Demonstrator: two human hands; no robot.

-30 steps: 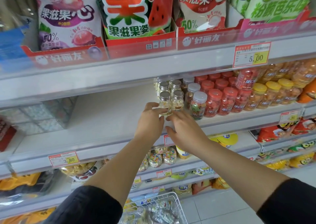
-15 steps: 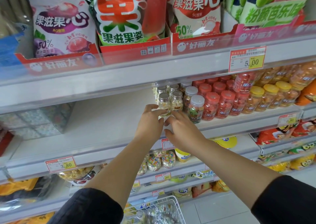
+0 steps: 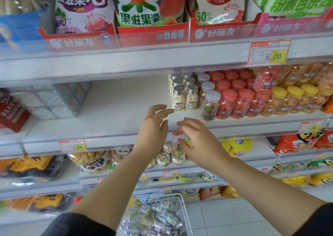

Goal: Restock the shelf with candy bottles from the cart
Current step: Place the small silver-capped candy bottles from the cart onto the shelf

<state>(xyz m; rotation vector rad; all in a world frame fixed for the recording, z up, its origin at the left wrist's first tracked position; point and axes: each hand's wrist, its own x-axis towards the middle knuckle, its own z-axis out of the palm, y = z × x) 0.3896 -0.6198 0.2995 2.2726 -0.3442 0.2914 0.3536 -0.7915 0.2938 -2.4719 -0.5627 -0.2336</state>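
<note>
Just below the candy bottles (image 3: 184, 99), left hand (image 3: 153, 127) and right hand (image 3: 196, 138) hover, each grip loose, empty.

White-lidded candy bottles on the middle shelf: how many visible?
3, in one file running back: front bottle, middle bottle, rear bottle, between the silver-capped bottles and the red-lidded bottles. More may be hidden behind.

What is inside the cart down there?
The cart holds a jumbled pile of small candy bottles with silver caps, lying every which way. Whatever is under the top ones is covered, and the picture's bottom edge cuts off the rest.
</note>
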